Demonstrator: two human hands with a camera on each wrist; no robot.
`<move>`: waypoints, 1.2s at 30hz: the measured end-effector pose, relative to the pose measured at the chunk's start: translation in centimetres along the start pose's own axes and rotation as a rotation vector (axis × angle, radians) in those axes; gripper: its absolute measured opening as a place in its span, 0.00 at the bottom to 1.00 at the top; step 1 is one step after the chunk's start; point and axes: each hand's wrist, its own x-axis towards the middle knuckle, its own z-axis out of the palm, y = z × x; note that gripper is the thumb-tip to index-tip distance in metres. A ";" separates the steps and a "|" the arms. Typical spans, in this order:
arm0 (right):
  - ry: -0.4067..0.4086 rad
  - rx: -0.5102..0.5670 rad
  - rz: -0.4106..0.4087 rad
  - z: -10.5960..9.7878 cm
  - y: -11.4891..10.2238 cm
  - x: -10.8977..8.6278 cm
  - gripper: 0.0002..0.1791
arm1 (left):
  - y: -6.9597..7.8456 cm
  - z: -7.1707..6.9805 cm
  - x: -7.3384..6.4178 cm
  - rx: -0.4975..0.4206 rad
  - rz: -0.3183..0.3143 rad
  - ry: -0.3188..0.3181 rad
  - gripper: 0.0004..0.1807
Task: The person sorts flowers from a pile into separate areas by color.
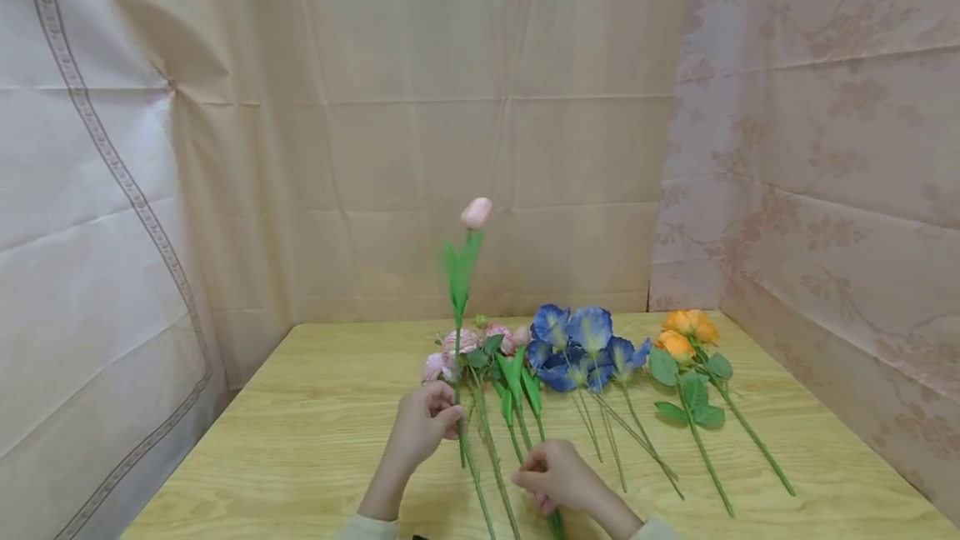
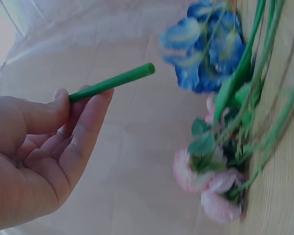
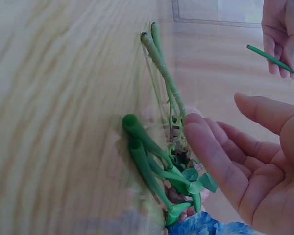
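Observation:
My left hand [image 1: 429, 422] pinches the green stem of a pink tulip [image 1: 461, 273] between thumb and fingers. The tulip stands upright above the table, flower at the top. In the left wrist view the stem's cut end [image 2: 149, 69] sticks out past the fingertips. Over the lower stems of the tulips lying on the table [image 1: 517, 377] is my right hand [image 1: 561, 475]. In the right wrist view its thumb and fingers are apart and hold nothing. Pink peony-like flowers [image 1: 459, 342] lie behind the left hand, their stems running toward the front edge.
Blue flowers [image 1: 588, 330] with thin stems lie right of the tulips on the wooden table [image 1: 300, 415]. Farther right are orange roses [image 1: 688, 325] with green leaves. A beige cloth [image 1: 420, 148] hangs behind the table, and patterned cloth [image 1: 840, 148] hangs on the right.

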 end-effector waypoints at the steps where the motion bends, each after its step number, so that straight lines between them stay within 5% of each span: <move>1: 0.005 0.002 -0.018 0.1 -0.1 0.0 0.07 | 0.1 0.4 -0.1 -0.008 0.007 -0.013 0.04; 9: 0.064 0.124 -0.211 0.5 -0.4 0.3 0.09 | 1.5 3.6 -0.9 -0.124 0.004 -0.126 0.05; 19: -0.014 0.400 -0.381 0.4 -1.1 -0.3 0.14 | 1.0 4.8 -1.1 -0.080 0.029 -0.064 0.06; 26: 0.072 0.287 -0.396 0.7 -1.2 -0.4 0.09 | 1.2 5.2 -1.2 -0.079 0.015 -0.053 0.05; 32: 0.115 0.176 -0.429 0.8 -1.6 -0.6 0.05 | 4.0 4.8 -1.9 -0.050 -0.008 -0.060 0.04; 36: 0.127 0.147 -0.431 0.8 -1.8 -0.6 0.04 | 2.9 4.8 -1.6 -0.034 -0.016 -0.077 0.04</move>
